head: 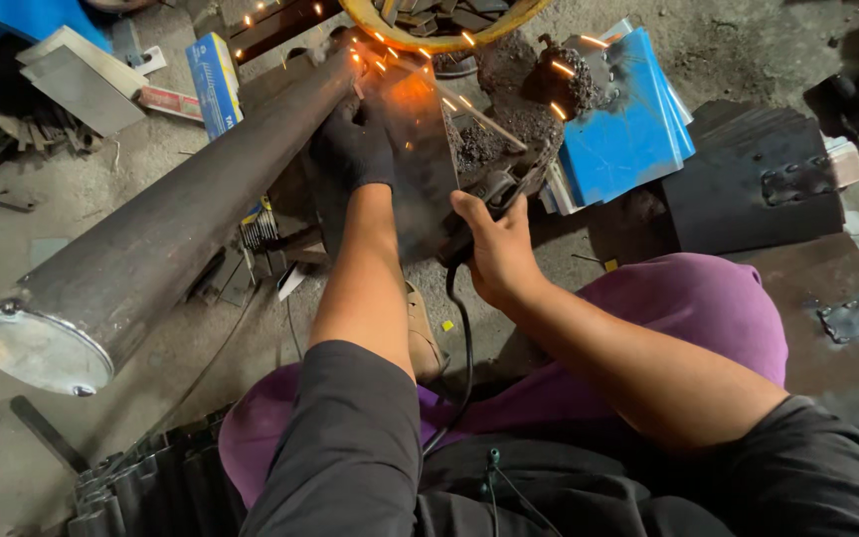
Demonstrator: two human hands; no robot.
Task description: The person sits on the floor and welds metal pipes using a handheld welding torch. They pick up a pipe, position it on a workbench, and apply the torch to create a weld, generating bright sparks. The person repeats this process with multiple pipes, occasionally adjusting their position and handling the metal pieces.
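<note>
Two hands work over a long steel pipe (pixel 161 239) lying across the floor at left. Gloved left hand (pixel 355 144) presses a dark plate (pixel 420 169) near sparks; bare right hand (pixel 494 249) grips a welding holder (pixel 494 189), fingers closed.

Long steel pipe (pixel 181 214) blocks left-centre; blue sheets (pixel 623 134) and dark plates (pixel 753 179) crowd upper right; bare floor (pixel 12 239) at far left is passable.

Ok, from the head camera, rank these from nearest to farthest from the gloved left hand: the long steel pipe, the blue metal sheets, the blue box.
1. The steel pipe, right beside the left hand, on its left.
2. The blue box, farther left, beyond the pipe.
3. The blue metal sheets, farthest, off to the right.
</note>
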